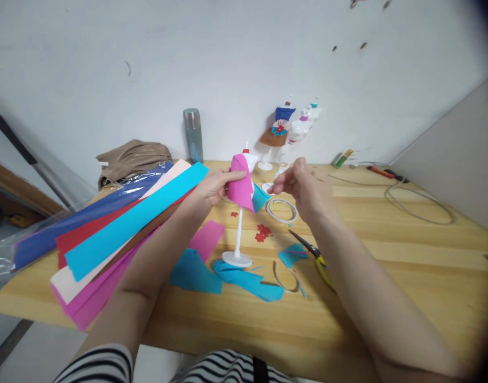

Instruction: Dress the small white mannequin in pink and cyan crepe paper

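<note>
Currently, left hand fingers clamp pink paper dress around the mannequin stand; right hand, fingers pinched together and apparently empty, hovers just beside. Wrapping appears underway; fastening likely needs tape roll, below those fingers.

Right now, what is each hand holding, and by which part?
The left hand grips the pink paper dress on the white mannequin stand, at its left side. The right hand is pinched; anything held is too small to tell.
</note>
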`<state>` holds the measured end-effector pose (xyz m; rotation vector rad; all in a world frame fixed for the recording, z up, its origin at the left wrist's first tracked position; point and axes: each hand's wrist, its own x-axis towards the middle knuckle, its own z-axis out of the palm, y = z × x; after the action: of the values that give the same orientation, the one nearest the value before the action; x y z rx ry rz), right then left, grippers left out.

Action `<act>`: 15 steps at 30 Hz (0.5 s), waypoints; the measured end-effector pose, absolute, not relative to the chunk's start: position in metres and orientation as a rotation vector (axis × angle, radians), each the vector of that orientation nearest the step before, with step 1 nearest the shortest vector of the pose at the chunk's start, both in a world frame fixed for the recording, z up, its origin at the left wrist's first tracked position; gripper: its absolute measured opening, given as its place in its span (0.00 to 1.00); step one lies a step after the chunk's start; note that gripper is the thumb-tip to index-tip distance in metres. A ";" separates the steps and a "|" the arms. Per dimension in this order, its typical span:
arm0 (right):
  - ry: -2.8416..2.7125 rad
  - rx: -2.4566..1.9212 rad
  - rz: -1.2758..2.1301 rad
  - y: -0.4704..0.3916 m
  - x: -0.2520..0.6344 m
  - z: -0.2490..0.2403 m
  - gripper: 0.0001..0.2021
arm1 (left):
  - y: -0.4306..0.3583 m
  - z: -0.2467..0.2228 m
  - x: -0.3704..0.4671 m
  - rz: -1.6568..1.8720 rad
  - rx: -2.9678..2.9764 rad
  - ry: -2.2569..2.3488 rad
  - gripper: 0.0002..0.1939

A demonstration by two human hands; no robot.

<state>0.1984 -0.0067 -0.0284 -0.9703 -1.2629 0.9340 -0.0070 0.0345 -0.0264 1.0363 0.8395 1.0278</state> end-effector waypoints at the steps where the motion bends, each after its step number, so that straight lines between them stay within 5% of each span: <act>1: -1.294 -0.985 0.955 -0.005 0.198 -0.031 0.27 | 0.033 -0.025 -0.007 1.027 1.070 0.818 0.13; 15: -1.446 -0.756 1.153 -0.015 0.181 -0.027 0.17 | 0.011 -0.010 -0.003 0.944 1.461 0.640 0.16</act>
<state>0.1806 -0.0147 -0.0270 -0.7562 -1.4462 1.1534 -0.0025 0.0106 -0.0105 1.4614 0.6397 0.9440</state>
